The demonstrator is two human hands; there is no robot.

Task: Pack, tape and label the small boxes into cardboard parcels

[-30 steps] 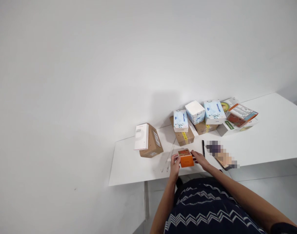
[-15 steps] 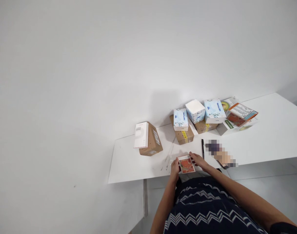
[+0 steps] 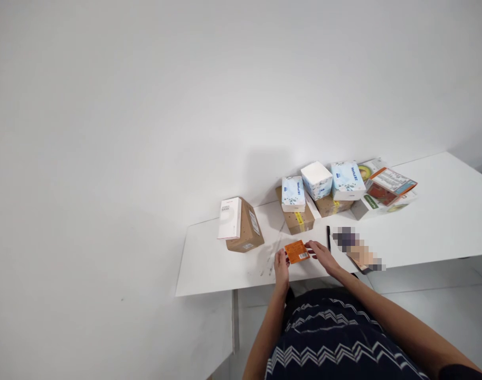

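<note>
A small flat orange packet point(image 3: 297, 252) with a barcode near its lower right corner is held just above the front part of the white table. My left hand point(image 3: 281, 268) grips its left edge, fingers partly behind it. At the right edge, the fingers of my right hand point(image 3: 323, 256) close on the upper corner. To the right of that hand lies a black pen point(image 3: 328, 237). Beside the pen is a flat item point(image 3: 355, 248), blurred out by pixelation.
On the white table point(image 3: 203, 264), a white power bank box point(image 3: 229, 219) rests on a brown carton point(image 3: 244, 227). Tissue packs point(image 3: 293, 192) sit on more cartons point(image 3: 302, 221) along the wall. Further right, a printed food packet point(image 3: 391, 184) lies on an avocado-printed box point(image 3: 369, 206).
The packet has turned over in my hands: its red food picture side faced up before, now its orange barcode side does. It has also moved slightly away from my body.
</note>
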